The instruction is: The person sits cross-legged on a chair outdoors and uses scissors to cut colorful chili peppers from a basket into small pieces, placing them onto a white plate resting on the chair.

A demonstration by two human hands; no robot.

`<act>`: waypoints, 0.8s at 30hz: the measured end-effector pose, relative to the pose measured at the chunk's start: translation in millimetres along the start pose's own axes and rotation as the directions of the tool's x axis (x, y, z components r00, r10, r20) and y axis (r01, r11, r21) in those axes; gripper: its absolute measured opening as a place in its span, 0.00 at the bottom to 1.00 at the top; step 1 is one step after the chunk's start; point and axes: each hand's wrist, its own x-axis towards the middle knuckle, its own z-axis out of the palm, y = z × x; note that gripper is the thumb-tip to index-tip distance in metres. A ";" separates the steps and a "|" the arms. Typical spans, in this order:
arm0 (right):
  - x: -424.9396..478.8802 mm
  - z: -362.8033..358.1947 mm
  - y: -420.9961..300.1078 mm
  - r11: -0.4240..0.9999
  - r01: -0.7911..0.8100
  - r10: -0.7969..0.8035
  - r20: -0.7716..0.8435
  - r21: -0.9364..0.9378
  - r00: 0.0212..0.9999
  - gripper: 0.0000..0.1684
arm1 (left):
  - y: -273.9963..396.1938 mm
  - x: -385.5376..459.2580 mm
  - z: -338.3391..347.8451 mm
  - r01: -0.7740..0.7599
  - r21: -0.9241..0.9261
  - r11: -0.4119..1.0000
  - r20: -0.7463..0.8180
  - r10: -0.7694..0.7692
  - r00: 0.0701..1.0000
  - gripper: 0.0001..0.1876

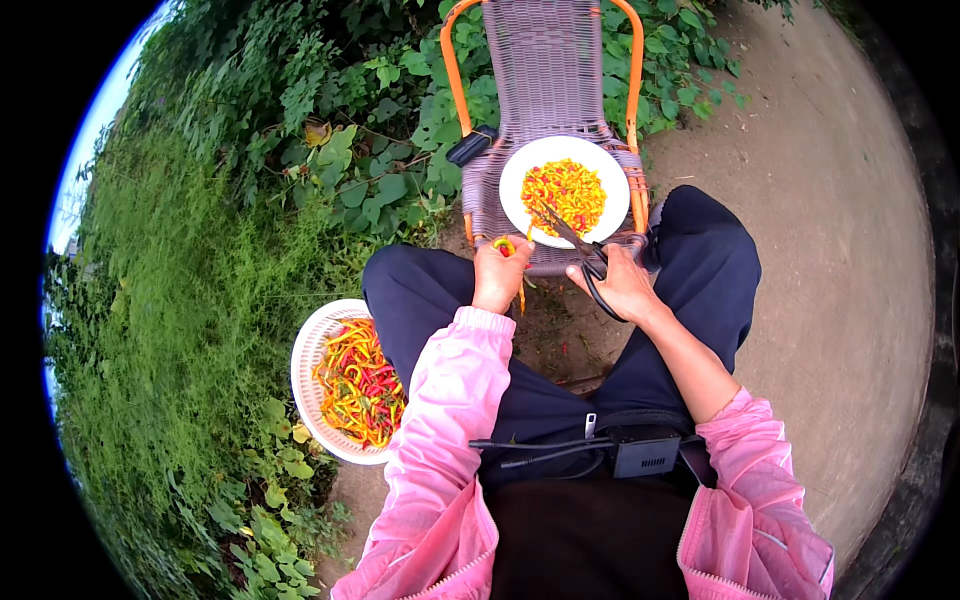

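Observation:
Several red and yellow chili peppers [504, 246] are in my left hand [498, 276], one held up at the fingertips by the plate's near rim. My right hand [621, 283] grips black-handled scissors [571, 238], whose dark blades point up and left over the plate. Whether the blades touch the held pepper I cannot tell. The white plate [516, 166] rests on the seat of a woven chair [541, 75] and holds a heap of cut chili pieces [564, 196]. Beside my left leg, a white plastic basket [306, 375] contains many whole red, yellow and orange chilies [361, 382].
The chair has orange metal arms [637, 82]. A small black object [472, 145] lies at the seat's left edge. Dense green plants [225, 225] grow on the left and behind the chair. Bare ground [817, 285] extends to the right. A black device with cables [643, 454] sits at my waist.

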 end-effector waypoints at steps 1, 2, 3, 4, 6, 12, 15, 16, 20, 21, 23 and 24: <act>-0.7 0.5 -0.1 0.999 0.015 -0.016 -0.026 -0.037 1.000 0.42 | 0.6 -0.5 1.0 0.002 0.023 1.000 0.013 -0.003 1.000 0.05; -0.8 1.5 0.3 0.999 0.022 -0.024 -0.051 -0.045 0.998 0.41 | 1.6 -0.7 1.4 -0.007 0.060 0.998 0.040 0.005 0.999 0.05; -0.6 2.2 -0.2 0.999 0.015 -0.017 -0.052 -0.037 0.999 0.41 | 1.0 -1.8 1.5 -0.007 0.089 0.996 0.060 0.001 0.998 0.05; -0.5 2.8 -0.5 1.000 0.008 -0.010 -0.054 -0.030 0.999 0.40 | 0.4 -2.8 1.8 -0.007 0.119 0.993 0.080 -0.002 0.997 0.05; 1.5 0.9 -1.9 1.000 -0.023 0.023 -0.028 0.000 0.999 0.40 | -2.7 -4.2 4.1 0.004 0.150 0.989 0.108 -0.020 0.994 0.05; 1.0 -5.6 -4.8 0.998 -0.063 0.063 0.008 0.023 0.998 0.39 | -14.7 -2.5 6.1 0.015 0.151 0.988 0.145 -0.037 0.989 0.06; 1.8 -10.4 -5.8 0.994 -0.101 0.097 0.108 0.032 0.989 0.42 | -13.8 -2.4 6.4 0.027 0.154 0.988 0.145 -0.050 0.988 0.06; 1.9 -11.0 -5.7 0.993 -0.106 0.100 0.131 0.041 0.986 0.43 | -13.5 -2.4 6.0 0.029 0.158 0.987 0.142 -0.052 0.988 0.06; 1.5 -9.3 -2.1 0.990 -0.112 0.097 0.167 0.081 0.981 0.46 | -9.7 -1.0 4.0 0.040 0.219 0.975 0.082 -0.059 0.995 0.05; 1.1 -7.2 -1.3 0.990 -0.112 0.097 0.164 0.086 0.982 0.47 | -8.8 -1.2 3.7 0.042 0.225 0.974 0.065 -0.057 0.996 0.05; 0.8 -2.3 0.5 0.990 -0.101 0.087 0.145 0.097 0.986 0.48 | -7.5 -1.1 3.0 0.040 0.219 0.975 0.032 -0.048 0.998 0.04; 1.0 -0.9 1.2 0.990 -0.099 0.085 0.139 0.095 0.987 0.48 | -5.3 -1.6 3.5 0.037 0.209 0.977 0.030 -0.044 0.999 0.05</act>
